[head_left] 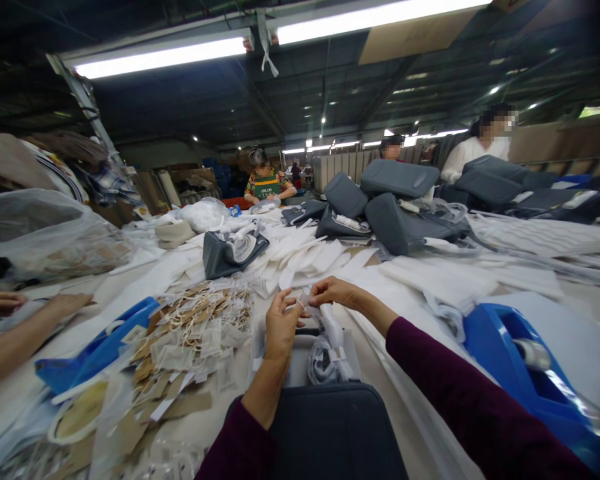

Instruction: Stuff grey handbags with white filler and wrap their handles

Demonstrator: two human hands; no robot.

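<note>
My left hand (281, 323) and my right hand (334, 293) meet over an opened dark grey bag (337, 427). Between the pinched fingertips of both is a small clear plastic piece (305, 301), with what looks like a thin white string by my left fingers; its exact kind is too small to make out. Just below the hands, a coiled strap in clear wrapping (324, 360) lies in the bag's light-coloured opening. The bag's dark flap is folded toward me, between my forearms.
Left of the bag lies a heap of brown tags with white strings (195, 327). Blue tape dispensers (97, 350) stand on both sides. Farther back are white foam sheets (310, 257) and piled grey bags (400, 207). A co-worker's arms (30, 333) reach in at left; other people sit beyond.
</note>
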